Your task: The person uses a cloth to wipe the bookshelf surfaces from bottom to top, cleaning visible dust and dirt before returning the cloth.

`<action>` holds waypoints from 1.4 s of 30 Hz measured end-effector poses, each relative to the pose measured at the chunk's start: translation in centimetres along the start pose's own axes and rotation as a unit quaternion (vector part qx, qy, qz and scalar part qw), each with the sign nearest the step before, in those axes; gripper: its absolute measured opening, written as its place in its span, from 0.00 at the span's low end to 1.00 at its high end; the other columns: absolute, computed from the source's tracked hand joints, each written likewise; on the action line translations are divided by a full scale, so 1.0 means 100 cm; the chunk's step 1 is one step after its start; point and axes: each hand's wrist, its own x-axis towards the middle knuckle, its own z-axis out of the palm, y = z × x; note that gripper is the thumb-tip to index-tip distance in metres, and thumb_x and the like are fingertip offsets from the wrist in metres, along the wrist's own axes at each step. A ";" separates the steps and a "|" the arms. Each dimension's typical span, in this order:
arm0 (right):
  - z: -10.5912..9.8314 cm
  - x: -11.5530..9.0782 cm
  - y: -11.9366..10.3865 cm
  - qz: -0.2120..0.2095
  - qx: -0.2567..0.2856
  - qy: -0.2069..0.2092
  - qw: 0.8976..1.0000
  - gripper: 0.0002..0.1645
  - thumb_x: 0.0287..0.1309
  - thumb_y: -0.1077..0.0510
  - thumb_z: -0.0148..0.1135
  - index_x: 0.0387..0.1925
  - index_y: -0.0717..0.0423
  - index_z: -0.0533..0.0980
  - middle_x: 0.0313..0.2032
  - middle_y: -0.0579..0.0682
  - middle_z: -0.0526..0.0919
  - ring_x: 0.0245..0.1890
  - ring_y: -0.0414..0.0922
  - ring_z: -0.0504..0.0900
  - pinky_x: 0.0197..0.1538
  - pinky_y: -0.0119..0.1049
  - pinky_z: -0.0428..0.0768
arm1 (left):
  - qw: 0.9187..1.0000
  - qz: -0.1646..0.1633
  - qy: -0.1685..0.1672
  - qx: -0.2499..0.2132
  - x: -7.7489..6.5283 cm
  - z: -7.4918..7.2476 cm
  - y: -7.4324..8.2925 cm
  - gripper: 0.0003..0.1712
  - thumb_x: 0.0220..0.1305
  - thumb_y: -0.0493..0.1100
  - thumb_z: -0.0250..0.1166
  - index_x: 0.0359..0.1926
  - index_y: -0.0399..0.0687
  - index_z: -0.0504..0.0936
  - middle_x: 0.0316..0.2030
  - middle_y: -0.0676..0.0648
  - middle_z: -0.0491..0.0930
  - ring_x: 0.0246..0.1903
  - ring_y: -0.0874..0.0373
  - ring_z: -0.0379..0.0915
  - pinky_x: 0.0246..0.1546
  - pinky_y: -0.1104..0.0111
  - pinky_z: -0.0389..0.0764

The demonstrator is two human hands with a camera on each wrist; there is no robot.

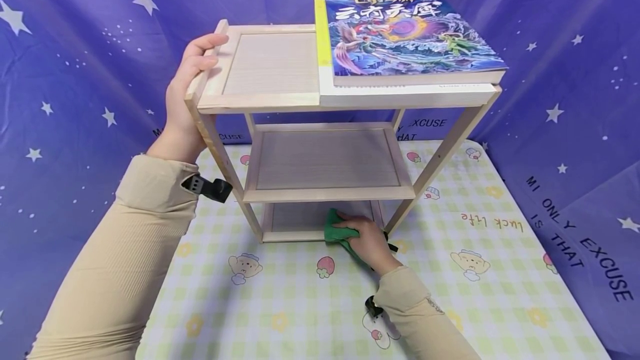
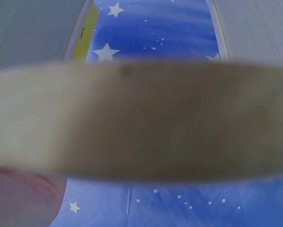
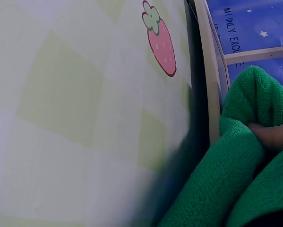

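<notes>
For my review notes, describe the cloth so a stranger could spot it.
Find the wooden shelf unit standing on the checked tablecloth. At its bottom shelf, the right hand grips the cloth. Its fuzzy, solid green sets it apart from the shelf's pale wood.

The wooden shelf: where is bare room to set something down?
Top board: bare between the left rail, gripped by the left hand, and the books crowding its right. Middle board: looks bare. Bottom board: left part looks free; the green cloth and right hand crowd its right front.

Head view looks down; wrist views crowd shelf [image 1: 327,160].
</notes>
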 end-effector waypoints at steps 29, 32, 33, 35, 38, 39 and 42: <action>0.003 0.005 0.000 -0.016 -0.021 0.022 0.999 0.23 0.47 0.71 0.66 0.44 0.50 0.87 0.58 0.49 0.82 0.58 0.54 0.79 0.52 0.49 0.80 | 1.000 0.004 0.000 -0.010 0.000 0.000 -0.001 0.15 0.65 0.39 0.45 0.44 0.55 0.78 0.67 0.46 0.63 0.63 0.54 0.56 0.61 0.68 0.58; 0.004 0.006 0.001 -0.017 -0.034 0.027 0.999 0.24 0.46 0.71 0.68 0.45 0.49 0.86 0.58 0.49 0.82 0.57 0.55 0.80 0.51 0.49 0.80 | 1.000 0.004 -0.001 -0.010 0.000 0.001 -0.001 0.16 0.65 0.38 0.45 0.44 0.55 0.78 0.68 0.46 0.62 0.64 0.54 0.55 0.61 0.68 0.58; 0.004 0.006 0.001 -0.016 -0.036 0.028 0.999 0.24 0.46 0.71 0.68 0.45 0.48 0.86 0.58 0.48 0.82 0.57 0.55 0.80 0.50 0.49 0.80 | 1.000 0.004 0.000 -0.008 0.000 0.001 -0.001 0.16 0.65 0.38 0.45 0.44 0.55 0.78 0.68 0.46 0.62 0.64 0.54 0.55 0.61 0.68 0.58; 0.005 0.006 0.001 -0.017 -0.038 0.031 0.999 0.24 0.45 0.71 0.69 0.45 0.48 0.86 0.58 0.48 0.82 0.57 0.54 0.80 0.49 0.49 0.81 | 1.000 0.004 -0.001 -0.011 0.000 0.001 -0.001 0.16 0.65 0.38 0.45 0.44 0.54 0.78 0.68 0.46 0.62 0.64 0.53 0.55 0.61 0.67 0.58; 0.007 0.006 0.001 -0.029 -0.051 0.040 0.997 0.25 0.44 0.71 0.69 0.45 0.47 0.87 0.57 0.48 0.83 0.56 0.54 0.81 0.46 0.48 0.81 | 1.000 0.003 -0.001 -0.021 0.001 0.001 0.000 0.16 0.65 0.38 0.44 0.44 0.53 0.78 0.68 0.46 0.62 0.64 0.53 0.55 0.61 0.67 0.58; 0.008 0.006 0.001 -0.036 -0.057 0.043 0.997 0.25 0.44 0.71 0.69 0.45 0.47 0.87 0.57 0.48 0.83 0.55 0.55 0.81 0.45 0.48 0.81 | 1.000 0.003 -0.002 -0.024 0.001 0.001 0.000 0.16 0.65 0.37 0.44 0.44 0.53 0.78 0.68 0.46 0.62 0.64 0.52 0.55 0.61 0.66 0.58; 0.012 0.006 0.002 -0.064 -0.083 0.054 0.993 0.26 0.43 0.70 0.70 0.45 0.46 0.86 0.57 0.48 0.83 0.53 0.55 0.82 0.42 0.48 0.81 | 0.999 0.008 -0.004 -0.031 0.001 0.001 -0.001 0.16 0.65 0.37 0.44 0.44 0.52 0.78 0.68 0.45 0.62 0.64 0.52 0.55 0.61 0.66 0.59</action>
